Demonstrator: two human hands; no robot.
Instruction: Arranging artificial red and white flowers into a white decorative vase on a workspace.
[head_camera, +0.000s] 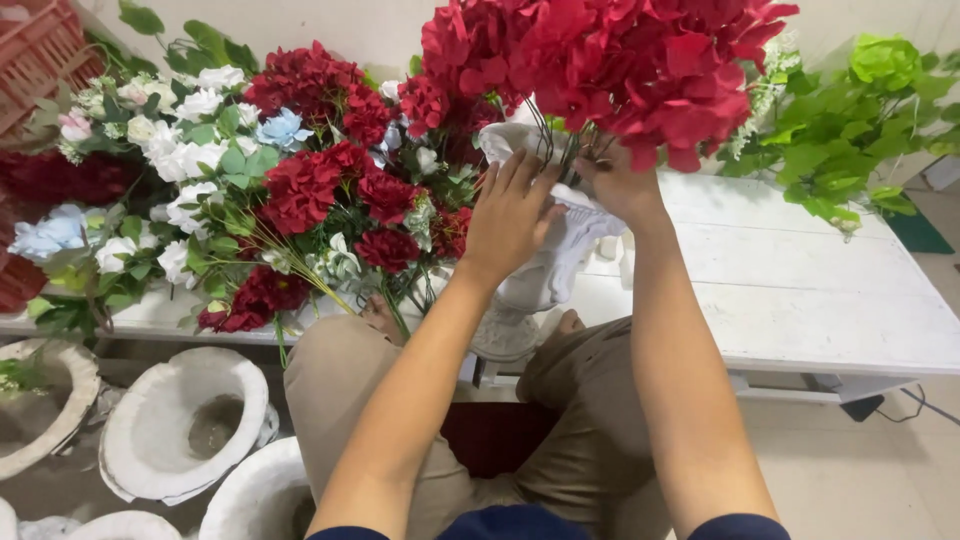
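Note:
A white urn-shaped vase stands between my knees, in front of a low white table. My left hand lies flat against the vase's rim, fingers spread. My right hand grips the stems of a big bunch of red artificial flowers that rises out of the vase mouth. The flower heads hide most of the vase opening.
Loose red, white and pale blue artificial flowers lie heaped on the table's left part. Green leafy stems lie at the far right. Several empty white urns stand on the floor at lower left. A red basket sits at top left.

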